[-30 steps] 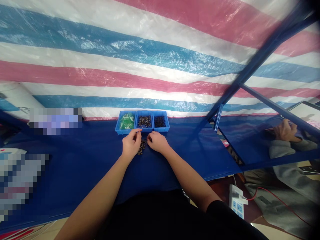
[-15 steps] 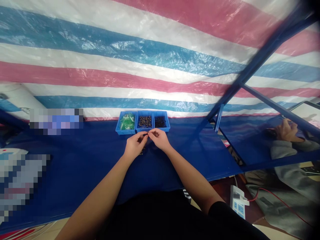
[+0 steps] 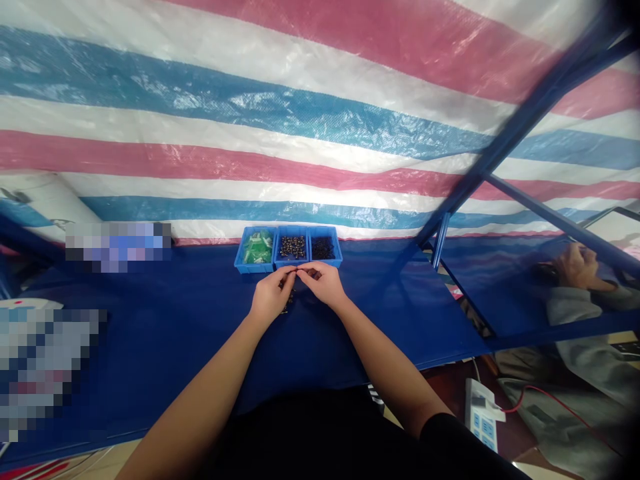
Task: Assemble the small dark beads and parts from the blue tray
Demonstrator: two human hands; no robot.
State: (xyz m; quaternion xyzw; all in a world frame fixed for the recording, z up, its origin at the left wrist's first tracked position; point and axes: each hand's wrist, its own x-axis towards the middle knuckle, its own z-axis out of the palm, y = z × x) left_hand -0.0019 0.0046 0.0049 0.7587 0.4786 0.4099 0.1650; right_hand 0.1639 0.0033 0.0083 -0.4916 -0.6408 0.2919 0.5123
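Note:
My left hand (image 3: 271, 293) and my right hand (image 3: 321, 283) meet fingertip to fingertip above the blue table, just in front of three small bins. Both are closed in a pinch; whatever lies between the fingertips is too small and covered to name. Several small brass-coloured and dark parts (image 3: 287, 309) lie on the table beside my left hand, partly hidden by it. The left blue bin (image 3: 255, 269) holds green and white pieces in clear plastic. Small brass-and-black parts (image 3: 293, 247) fill the middle bin, and small black parts (image 3: 323, 247) fill the right one.
The blue tabletop (image 3: 190, 333) stretches to both sides, with a striped plastic sheet (image 3: 240, 160) behind it. A blue metal frame (image 3: 467, 183) stands at right. Beyond it are another person's hands (image 3: 577, 267). A power strip (image 3: 483, 413) hangs below the table edge.
The view has shifted slightly, so everything sits a little lower and to the right. My hands stay pinched together at the same place, with only small finger movement.

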